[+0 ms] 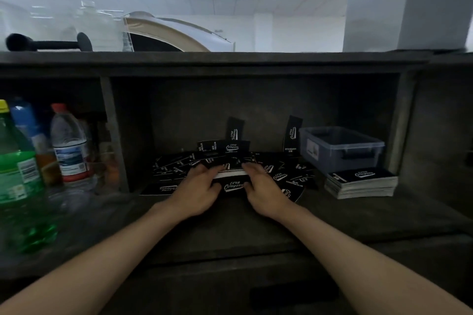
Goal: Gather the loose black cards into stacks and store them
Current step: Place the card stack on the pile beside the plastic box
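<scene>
While hands (197,188) (266,192) grip card stack (231,173) | white script logo, wording blurred

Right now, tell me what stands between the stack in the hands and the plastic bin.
Only loose cards lie flat on the shelf between the held stack and the bin; one upright card leans beside the bin's left wall. Lifted over these, the way looks free.

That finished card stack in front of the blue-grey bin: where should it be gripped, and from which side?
Probably the near-left corner, thumb on top and fingers under, coming from the front-left: the stack lies flat, with the bin behind it and the shelf wall close on its right.
</scene>
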{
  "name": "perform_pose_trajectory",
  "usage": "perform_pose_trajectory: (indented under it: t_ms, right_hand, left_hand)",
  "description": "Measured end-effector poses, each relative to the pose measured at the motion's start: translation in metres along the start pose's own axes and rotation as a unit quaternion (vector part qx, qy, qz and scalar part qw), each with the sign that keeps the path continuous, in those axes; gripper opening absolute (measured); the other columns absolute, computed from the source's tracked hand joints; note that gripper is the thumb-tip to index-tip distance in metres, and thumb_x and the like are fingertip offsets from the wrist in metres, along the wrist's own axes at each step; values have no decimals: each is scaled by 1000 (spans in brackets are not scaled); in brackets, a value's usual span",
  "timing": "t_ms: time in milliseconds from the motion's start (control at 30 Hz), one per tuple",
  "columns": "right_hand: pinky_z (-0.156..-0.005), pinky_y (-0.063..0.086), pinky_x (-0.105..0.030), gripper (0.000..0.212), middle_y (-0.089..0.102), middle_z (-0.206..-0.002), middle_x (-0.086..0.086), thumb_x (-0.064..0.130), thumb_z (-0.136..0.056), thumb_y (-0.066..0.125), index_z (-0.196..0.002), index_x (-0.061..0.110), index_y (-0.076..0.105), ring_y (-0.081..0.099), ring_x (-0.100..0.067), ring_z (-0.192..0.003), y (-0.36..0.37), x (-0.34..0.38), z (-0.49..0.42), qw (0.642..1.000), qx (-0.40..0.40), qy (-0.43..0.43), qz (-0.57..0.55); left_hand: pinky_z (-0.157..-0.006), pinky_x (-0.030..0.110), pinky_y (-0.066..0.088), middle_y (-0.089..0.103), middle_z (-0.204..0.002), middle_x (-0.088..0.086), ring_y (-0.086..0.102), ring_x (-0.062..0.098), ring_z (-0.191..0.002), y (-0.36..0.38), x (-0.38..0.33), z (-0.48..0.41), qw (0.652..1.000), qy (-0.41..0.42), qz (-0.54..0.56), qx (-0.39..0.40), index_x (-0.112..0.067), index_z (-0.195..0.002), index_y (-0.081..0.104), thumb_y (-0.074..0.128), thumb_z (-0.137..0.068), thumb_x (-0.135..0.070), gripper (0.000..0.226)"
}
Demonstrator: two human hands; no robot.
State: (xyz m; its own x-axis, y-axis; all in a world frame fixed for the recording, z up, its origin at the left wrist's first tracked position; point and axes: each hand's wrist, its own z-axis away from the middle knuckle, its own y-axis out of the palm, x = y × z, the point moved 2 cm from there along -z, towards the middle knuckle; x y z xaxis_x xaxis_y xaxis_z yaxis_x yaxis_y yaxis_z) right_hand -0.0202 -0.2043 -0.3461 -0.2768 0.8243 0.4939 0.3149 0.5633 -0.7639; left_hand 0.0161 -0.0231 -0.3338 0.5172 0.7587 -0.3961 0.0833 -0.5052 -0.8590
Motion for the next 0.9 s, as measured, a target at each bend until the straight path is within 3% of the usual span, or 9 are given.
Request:
perform_pose_trajectory:
  t_ms: [100, 167, 333, 433, 533, 633, 700, 800, 900]
  right_hand:
    - [-109, 15, -12, 53, 28, -155, -11, 9, -101, 45, -152, 8, 32, 34, -23, -142, 0, 2, 1, 1000, -2, 15, -14]
    - [-110, 20, -14, 48, 39, -149, -12, 9, -100, 49, -147, 9, 42, 41, -24, -137, -7, 4, 0, 999, -10, 22, -24]
    - [-106, 43, -29, 35, 64, -123, -3, 16, -92, 64, -126, 19, 65, 59, -17, -117, -62, -12, -2, 991, -56, 55, -105]
    - [-87, 48, -22, 26, 66, -106, 6, 22, -91, 65, -117, 21, 67, 61, -7, -97, -114, -42, 8, 980, -81, 106, -146]
    - [-88, 51, -28, 31, 69, -111, -3, 25, -89, 68, -118, 16, 67, 64, -15, -100, -159, -79, 22, 969, -143, 155, -129]
    - [-87, 49, -28, 37, 67, -109, -2, 29, -87, 70, -121, 15, 66, 63, -16, -98, -193, -114, 35, 954, -188, 216, -93]
    - [-90, 49, -29, 42, 66, -114, -3, 34, -86, 70, -124, 16, 65, 63, -20, -104, -212, -134, 42, 946, -209, 242, -52]
    - [-93, 52, -37, 38, 66, -116, -5, 35, -88, 68, -121, 17, 64, 63, -25, -107, -223, -152, 50, 946, -192, 262, 6]
    - [-90, 52, -38, 29, 70, -111, -5, 30, -87, 69, -114, 18, 68, 65, -25, -102, -216, -164, 53, 950, -156, 256, 85]
  left_hand:
    - [-116, 36, 32, 47, -132, 14, 39, 31, -135, 1, -3, -1, 1000, -28, -6, 4, -34, -152, 37, 46, -100, -26, 53]
    - [-113, 34, 35, 51, -130, 17, 43, 30, -132, -3, -9, -2, 1000, -24, -7, 8, -32, -149, 43, 45, -100, -25, 49]
    - [-89, 30, 50, 68, -112, 3, 64, 17, -100, -15, -39, -21, 994, -18, 105, -29, -27, -130, 61, 55, -94, -32, 37]
    - [-79, 30, 54, 70, -101, 1, 65, 14, -89, -6, -85, -41, 968, -57, 243, -19, -18, -111, 70, 68, -90, -22, 21]
    - [-74, 30, 60, 74, -94, 4, 68, 13, -84, 21, -141, -61, 930, -85, 355, 49, -15, -95, 74, 70, -86, -12, 10]
    - [-84, 37, 62, 76, -96, 7, 72, 20, -93, 49, -188, -78, 896, -108, 418, 108, -11, -97, 73, 69, -82, -7, 15]
    - [-76, 34, 62, 75, -98, 7, 72, 20, -92, 64, -213, -88, 884, -113, 435, 131, -10, -104, 70, 68, -84, -4, 21]
    - [-74, 32, 61, 71, -105, 7, 69, 19, -96, 86, -233, -99, 883, -120, 428, 150, -13, -111, 64, 70, -84, -6, 28]
    - [-70, 26, 54, 70, -105, 3, 66, 16, -94, 102, -235, -105, 928, -78, 345, 118, -16, -110, 68, 74, -83, -19, 28]
